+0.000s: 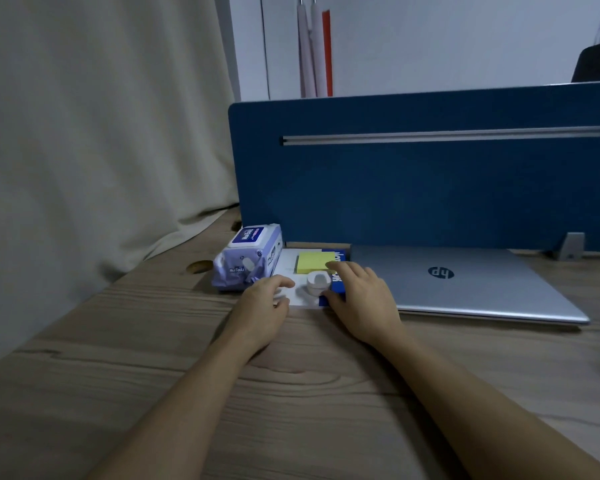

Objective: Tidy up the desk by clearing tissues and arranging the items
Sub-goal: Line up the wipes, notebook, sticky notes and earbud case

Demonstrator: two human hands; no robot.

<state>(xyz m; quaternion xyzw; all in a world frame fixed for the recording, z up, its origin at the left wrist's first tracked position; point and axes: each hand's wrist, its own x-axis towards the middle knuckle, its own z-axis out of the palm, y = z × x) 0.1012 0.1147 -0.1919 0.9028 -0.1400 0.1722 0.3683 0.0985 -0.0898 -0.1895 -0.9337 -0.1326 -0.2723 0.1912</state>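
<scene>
Squaring the notebook (291, 268) beside the laptop (465, 282) on the table (153, 341): left hand (262, 306) and right hand (361, 299) lie released on its near corners; next, nudge it flush.

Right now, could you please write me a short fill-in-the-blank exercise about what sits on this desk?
1. The sticky-note pad on the notebook is ____ in colour.
2. The closed laptop lies to the ____ of the notebook.
3. The wet-wipes pack lies to the ____ of the notebook.
4. The partition behind the items is ____.

Missing words: yellow; right; left; blue
</scene>
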